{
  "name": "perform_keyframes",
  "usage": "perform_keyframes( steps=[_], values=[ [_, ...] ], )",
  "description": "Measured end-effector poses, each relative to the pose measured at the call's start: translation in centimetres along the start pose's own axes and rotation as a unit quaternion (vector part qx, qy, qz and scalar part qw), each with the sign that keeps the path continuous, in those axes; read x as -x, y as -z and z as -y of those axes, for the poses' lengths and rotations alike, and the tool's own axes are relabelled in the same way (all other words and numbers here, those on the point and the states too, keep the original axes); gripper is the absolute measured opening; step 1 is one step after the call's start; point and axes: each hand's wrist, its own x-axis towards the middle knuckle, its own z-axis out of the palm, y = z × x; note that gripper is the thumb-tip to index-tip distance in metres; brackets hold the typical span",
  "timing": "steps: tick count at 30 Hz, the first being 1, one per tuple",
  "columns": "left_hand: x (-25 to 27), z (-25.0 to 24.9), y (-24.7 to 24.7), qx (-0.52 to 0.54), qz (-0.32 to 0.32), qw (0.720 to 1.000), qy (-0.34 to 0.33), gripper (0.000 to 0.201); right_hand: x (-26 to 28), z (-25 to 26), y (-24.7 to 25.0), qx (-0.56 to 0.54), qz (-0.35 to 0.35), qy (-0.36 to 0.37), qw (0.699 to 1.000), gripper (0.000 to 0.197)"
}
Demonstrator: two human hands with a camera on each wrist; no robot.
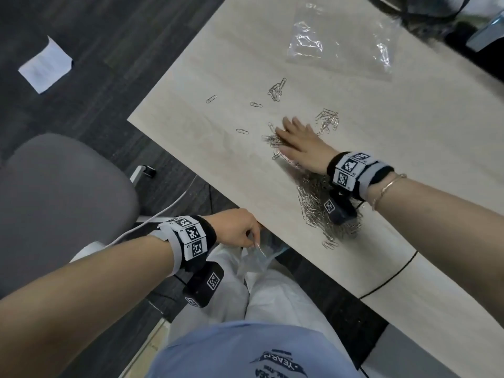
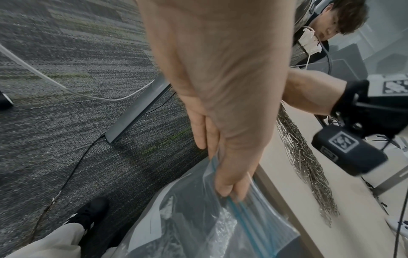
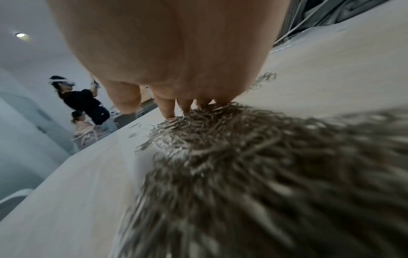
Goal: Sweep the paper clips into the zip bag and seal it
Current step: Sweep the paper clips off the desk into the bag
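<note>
Your left hand (image 1: pixel 236 227) is pinching the zip bag (image 2: pixel 212 223) below the table (image 1: pixel 218 170) edge at six o'clock; your right hand (image 1: pixel 298 140), fingers flat, is pressing on the paper clips (image 1: pixel 319 205) at center.

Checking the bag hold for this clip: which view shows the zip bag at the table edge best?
The left wrist view: the zip bag fills the lower frame, its blue zip strip pinched by the left hand. The head view shows only a crumpled bit of it below the table edge. The right wrist view shows none of it.
</note>
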Motion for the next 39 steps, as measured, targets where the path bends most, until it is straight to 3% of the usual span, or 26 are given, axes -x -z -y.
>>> perform_keyframes(
  steps=[4,8,10,16,26,33,39],
  values=[
    [0.0,0.2,0.0,0.007,0.006,1.000,0.002,0.017,1.6,0.0,-0.7,-0.070,0.010,0.012,0.997,0.050],
    [0.0,0.4,0.0,0.009,0.008,1.000,0.010,0.018,0.8,-0.2,1.4,-0.187,-0.165,-0.053,0.967,0.042],
    [0.0,0.5,0.0,0.016,0.005,1.000,0.009,0.019,-0.8,-0.6,2.5,-0.205,-0.217,-0.070,0.952,0.046],
    [0.1,0.5,0.0,0.009,-0.008,1.000,-0.004,0.020,-7.5,0.4,4.2,-0.092,-0.105,-0.099,0.985,0.063],
    [0.3,0.1,0.0,0.020,-0.015,1.000,0.001,0.020,-12.6,7.1,2.4,0.026,-0.002,0.010,1.000,0.065],
    [0.3,0.1,-0.2,0.023,-0.021,0.999,0.014,0.020,-13.2,9.0,1.7,0.138,0.050,0.082,0.986,0.063],
    [0.3,0.0,-0.2,0.016,-0.025,0.999,0.019,0.020,-7.6,6.1,1.0,0.195,0.057,0.133,0.970,0.066]
  ],
)
